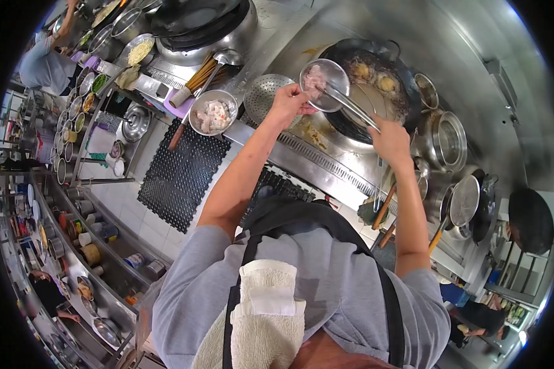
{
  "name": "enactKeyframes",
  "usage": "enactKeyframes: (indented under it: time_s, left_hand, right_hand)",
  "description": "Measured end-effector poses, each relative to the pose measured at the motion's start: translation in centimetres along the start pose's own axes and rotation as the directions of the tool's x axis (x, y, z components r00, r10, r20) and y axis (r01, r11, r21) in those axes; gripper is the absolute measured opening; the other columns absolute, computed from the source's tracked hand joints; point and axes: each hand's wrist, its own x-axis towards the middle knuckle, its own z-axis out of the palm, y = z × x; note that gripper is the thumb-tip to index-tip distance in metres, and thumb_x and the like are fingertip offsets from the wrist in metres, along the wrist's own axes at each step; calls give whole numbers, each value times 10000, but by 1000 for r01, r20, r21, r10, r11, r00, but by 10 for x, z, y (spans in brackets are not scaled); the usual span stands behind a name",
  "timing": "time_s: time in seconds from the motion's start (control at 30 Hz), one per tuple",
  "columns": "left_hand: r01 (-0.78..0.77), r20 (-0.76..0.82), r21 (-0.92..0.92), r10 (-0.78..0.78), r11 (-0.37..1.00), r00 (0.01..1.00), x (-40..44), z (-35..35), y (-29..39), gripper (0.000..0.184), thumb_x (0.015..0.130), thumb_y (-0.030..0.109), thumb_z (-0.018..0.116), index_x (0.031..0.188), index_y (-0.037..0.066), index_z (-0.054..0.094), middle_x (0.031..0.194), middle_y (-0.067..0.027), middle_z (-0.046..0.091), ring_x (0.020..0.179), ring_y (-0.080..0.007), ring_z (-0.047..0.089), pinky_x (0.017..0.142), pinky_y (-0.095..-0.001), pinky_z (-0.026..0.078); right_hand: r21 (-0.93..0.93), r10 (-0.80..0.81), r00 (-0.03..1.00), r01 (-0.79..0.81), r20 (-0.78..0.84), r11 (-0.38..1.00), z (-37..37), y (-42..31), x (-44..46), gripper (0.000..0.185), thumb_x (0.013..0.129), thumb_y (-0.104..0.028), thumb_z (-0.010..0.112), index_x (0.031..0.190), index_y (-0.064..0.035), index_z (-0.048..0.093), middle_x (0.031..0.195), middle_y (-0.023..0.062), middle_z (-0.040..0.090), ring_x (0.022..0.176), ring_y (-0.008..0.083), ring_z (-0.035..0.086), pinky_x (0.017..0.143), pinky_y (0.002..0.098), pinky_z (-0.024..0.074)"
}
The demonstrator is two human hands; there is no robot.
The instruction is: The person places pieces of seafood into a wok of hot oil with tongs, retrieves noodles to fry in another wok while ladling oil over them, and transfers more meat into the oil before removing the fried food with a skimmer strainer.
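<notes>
In the head view, my left hand (pixel 291 106) grips the rim of a small metal bowl (pixel 337 69) over the near left side of a dark wok (pixel 414 92). Pale pink pieces that look like raw meat (pixel 314 80) lie in the bowl. My right hand (pixel 390 142) is closed around metal tongs (pixel 353 107), whose tips reach into the bowl near the meat. Several golden pieces (pixel 386 82) sit in dark bubbling oil in the wok. A perforated strainer (pixel 264 93) lies left of my left hand.
A second metal bowl (pixel 195 118) with whitish food stands at the counter's left edge, beside a long-handled ladle (pixel 228 57). Pots (pixel 452 141) and strainers (pixel 465 200) crowd the right. Black mats (pixel 178 172) cover floor at left. Other people (pixel 46 64) are farther off.
</notes>
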Motion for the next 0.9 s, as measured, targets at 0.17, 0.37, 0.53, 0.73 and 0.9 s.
enactKeyframes:
  time_s: [0.17, 0.37, 0.53, 0.73, 0.9]
  left_hand:
    - [47, 8, -82, -46, 995, 999, -1, -1, 0, 155, 952, 87, 607, 962, -52, 539, 960, -210, 671, 805, -305, 722, 712, -361, 630]
    - [92, -21, -194, -98, 977, 995, 6, -5, -15, 126, 932, 26, 599, 937, -83, 535, 939, -222, 652, 796, -361, 716, 698, -382, 640]
    - [145, -10, -182, -149, 973, 989, 4, -4, -16, 196, 946, 69, 605, 1025, -95, 534, 1009, -235, 659, 845, -350, 715, 732, -357, 631]
    - [106, 27, -204, -102, 973, 994, -3, -6, -18, 180, 962, 82, 588, 1022, -80, 535, 992, -220, 657, 858, -349, 715, 740, -349, 627]
    - [79, 12, -144, -78, 986, 997, -6, -12, -15, 161, 973, 112, 589, 948, -34, 526, 966, -205, 662, 834, -324, 720, 721, -350, 629]
  right_hand:
    - [-15, 17, 990, -19, -138, 1000, -2, 15, -7, 344, 900, -239, 618, 1226, -137, 667, 1043, 179, 694, 947, 398, 651, 841, 459, 508]
    - [162, 143, 966, -109, -213, 981, -32, 39, 0, 355, 875, -252, 642, 1207, -129, 678, 1018, 191, 697, 974, 393, 651, 856, 456, 510]
    - [130, 187, 968, -167, -165, 977, 40, 120, 78, 407, 853, -304, 660, 1208, -104, 676, 1063, 213, 689, 1036, 384, 646, 900, 446, 504]
    - [-7, 366, 924, -369, -109, 929, 38, 120, 90, 473, 845, -333, 671, 1248, -86, 649, 1166, 205, 670, 1109, 374, 629, 948, 442, 490]
    - [47, 209, 956, -203, -204, 978, -20, 84, 36, 441, 843, -315, 664, 1215, -79, 662, 1091, 212, 691, 1087, 384, 637, 927, 467, 497]
